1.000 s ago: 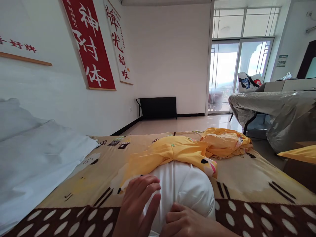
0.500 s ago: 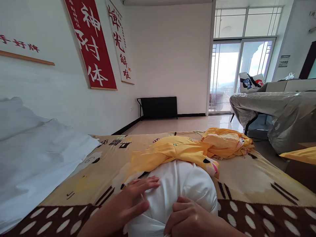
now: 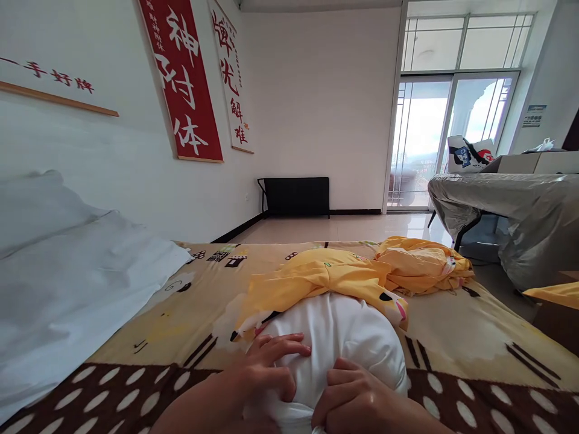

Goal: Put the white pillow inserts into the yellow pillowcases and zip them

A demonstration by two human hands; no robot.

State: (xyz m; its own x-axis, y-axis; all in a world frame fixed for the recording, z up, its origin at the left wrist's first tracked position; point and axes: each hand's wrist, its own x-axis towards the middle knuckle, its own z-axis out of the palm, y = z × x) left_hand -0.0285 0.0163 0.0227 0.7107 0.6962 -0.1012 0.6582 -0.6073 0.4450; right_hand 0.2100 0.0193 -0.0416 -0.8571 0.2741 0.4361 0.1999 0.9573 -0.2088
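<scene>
A stuffed white satiny bundle point(image 3: 362, 337) lies on the patterned blanket point(image 3: 456, 337), its near end gathered at the bottom of the view. My left hand point(image 3: 266, 374) rests on the bundle's left side, fingers apart and slightly bent. At the near end, my right hand point(image 3: 353, 398) is closed on the gathered white fabric. Yellow printed fabric point(image 3: 316, 274) drapes over the far end of the bundle. Beside it on the right lies a crumpled yellow-orange cloth point(image 3: 420, 265).
White fabric point(image 3: 76, 283) is heaped on the left. A plastic-covered table point(image 3: 515, 193) holding boxes and a bag stands at the right, near a brown box point(image 3: 558, 325) with yellow cloth. A black folded panel point(image 3: 296, 197) leans by the far wall.
My left hand has moved a little right over the bundle, its fingers more bent. My right hand keeps its hold. The whole view has shifted slightly.
</scene>
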